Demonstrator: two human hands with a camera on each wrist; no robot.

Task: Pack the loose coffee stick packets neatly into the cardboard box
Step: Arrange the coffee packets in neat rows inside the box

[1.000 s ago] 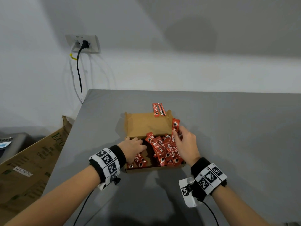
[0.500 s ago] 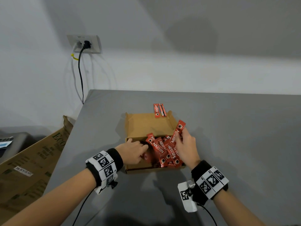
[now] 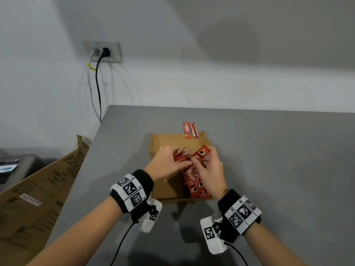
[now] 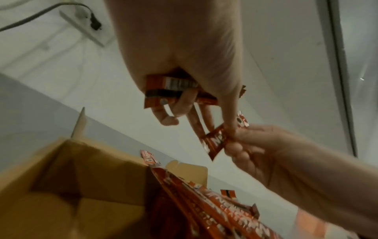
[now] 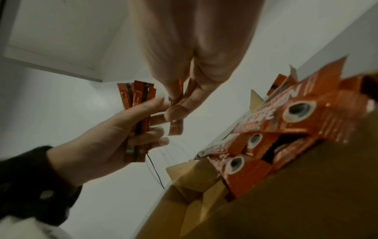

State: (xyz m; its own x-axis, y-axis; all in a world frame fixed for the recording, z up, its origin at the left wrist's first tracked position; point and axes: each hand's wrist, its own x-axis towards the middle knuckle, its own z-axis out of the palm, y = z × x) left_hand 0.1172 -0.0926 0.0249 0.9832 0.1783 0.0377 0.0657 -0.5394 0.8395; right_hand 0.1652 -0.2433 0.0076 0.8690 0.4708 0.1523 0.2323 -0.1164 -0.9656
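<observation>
Grey table (image 3: 269, 169) vs white wall, socket (image 3: 102, 51) upper left. Cardboard box (image 3: 165, 141) at centre w/ packets (image 3: 194, 181) piled in its right half. Above it, left hand (image 3: 165, 163) grips a bundle (image 4: 163, 90); right hand (image 3: 209, 167) pinches one stick (image 3: 199, 153) just beside.

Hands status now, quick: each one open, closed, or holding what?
Left hand: closed, gripping a bundle of coffee stick packets above the cardboard box.
Right hand: closed, pinching a single coffee stick packet.

Grey table (image 3: 269, 160) under cardboard box (image 3: 169, 140), two packets (image 3: 189, 129)
</observation>
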